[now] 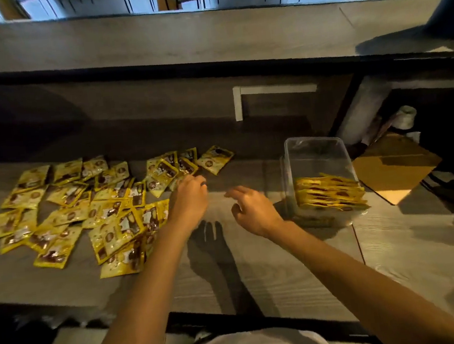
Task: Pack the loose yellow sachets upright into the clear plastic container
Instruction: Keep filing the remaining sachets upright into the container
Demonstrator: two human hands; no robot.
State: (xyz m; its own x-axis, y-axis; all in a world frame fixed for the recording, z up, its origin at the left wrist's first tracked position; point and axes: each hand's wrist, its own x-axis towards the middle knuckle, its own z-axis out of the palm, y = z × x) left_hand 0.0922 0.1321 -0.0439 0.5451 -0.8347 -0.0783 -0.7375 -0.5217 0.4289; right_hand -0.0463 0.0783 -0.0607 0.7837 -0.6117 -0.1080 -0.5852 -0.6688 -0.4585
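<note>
From the head camera, my left hand (187,197) lay palm down at the near edge of the loose sachets (82,205), fingers reaching onto the closest ones, and I could not tell whether anything was pinched under them yet. My right hand (248,207) hovered empty just beside it, fingers loosely spread and curled, holding nothing.

The clear container (318,167) stood on the table (259,267) to the right of my right hand, near but not touching it. A batch of packed sachets (330,192) stood on edge in its near end, leaning; the far end was bare.

To do this step well, I judged I should gather a few flat ones into a squared stack, pass them right, and slot them in against the leaning row so they propped each other up.

Counted: one container; roughly eight sachets packed; some thirty-odd loose, overlapping too much for certainty.
</note>
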